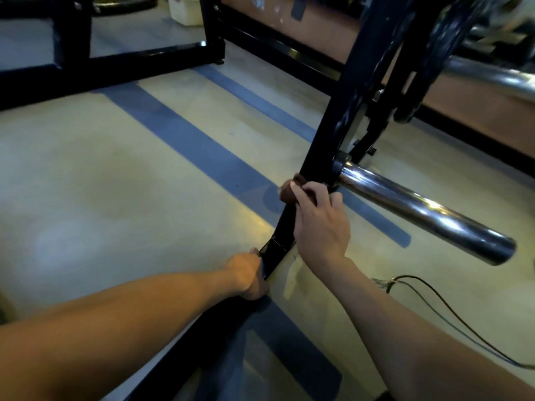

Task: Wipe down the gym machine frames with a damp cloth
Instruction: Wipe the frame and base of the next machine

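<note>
The left hand, nearest the camera, is wrapped around the foot of the black upright post, where the post meets the base rail. Higher up, a brown cloth is pressed against the post by the right hand, whose fingers are curled over both cloth and post. A chrome bar projects from the post just beside that hand. A black cable is seen on the pale floor.

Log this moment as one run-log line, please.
step: wiping upright | right hand: presses brown cloth on black post | left hand: grips post base
</note>
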Demonstrator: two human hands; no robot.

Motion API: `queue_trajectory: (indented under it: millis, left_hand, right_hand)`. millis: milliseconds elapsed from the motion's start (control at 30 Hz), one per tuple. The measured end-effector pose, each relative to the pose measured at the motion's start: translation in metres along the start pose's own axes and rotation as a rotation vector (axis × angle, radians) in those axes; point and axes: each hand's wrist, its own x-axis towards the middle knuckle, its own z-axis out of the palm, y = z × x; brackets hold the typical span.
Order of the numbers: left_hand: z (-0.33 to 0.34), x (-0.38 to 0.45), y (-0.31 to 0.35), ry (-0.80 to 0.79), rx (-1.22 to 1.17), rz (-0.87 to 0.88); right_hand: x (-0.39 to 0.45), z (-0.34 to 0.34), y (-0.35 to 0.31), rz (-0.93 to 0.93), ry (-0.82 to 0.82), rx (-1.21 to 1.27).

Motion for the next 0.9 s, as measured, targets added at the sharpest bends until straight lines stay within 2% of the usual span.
queue_trajectory:
  millis: [67, 133, 200, 300, 400, 467, 633, 700, 800, 833, 900]
  left_hand:
    - [0.003, 0.003, -0.001, 0.005, -0.015, -0.008]
    - [0.005, 0.006, -0.004, 0.017, -0.01, -0.006]
    - [0.005, 0.007, -0.005, 0.022, -0.003, 0.0]
    - [0.007, 0.01, -0.006, 0.016, 0.029, -0.01]
    - [0.005, 0.01, -0.003, 0.006, 0.046, -0.006]
    - [0.005, 0.007, -0.002, -0.005, 0.05, -0.031]
    - [0.003, 0.004, -0.002, 0.009, 0.032, 0.032]
    - [0.002, 0.003, -0.004, 0.006, 0.041, 0.007]
    - [0.001, 0.005, -0.002, -0.001, 0.046, -0.002]
    - [0.001, 0.005, -0.003, -0.011, 0.059, -0.011]
    - [0.001, 0.003, -0.001, -0.017, 0.064, -0.031]
  right_hand:
    - [0.0, 0.008, -0.011, -0.037, -0.077, 0.022]
    - [-0.021, 0.019, -0.012, -0.168, -0.23, -0.027]
    - [-0.044, 0.018, 0.001, -0.199, -0.338, -0.034]
    - [-0.039, 0.004, 0.014, -0.087, -0.162, 0.004]
    - [-0.001, 0.0, -0.002, 0.062, -0.002, 0.061]
    - [0.005, 0.007, -0.015, 0.052, -0.061, 0.076]
    - [-0.048, 0.019, 0.01, -0.211, -0.329, 0.033]
    - [-0.044, 0.013, 0.021, -0.209, -0.25, 0.019]
    - [-0.01, 0.005, 0.011, -0.038, -0.046, 0.03]
    - [0.0, 0.006, 0.003, -0.002, -0.019, 0.051]
    - [0.004, 0.011, -0.008, -0.042, -0.098, 0.069]
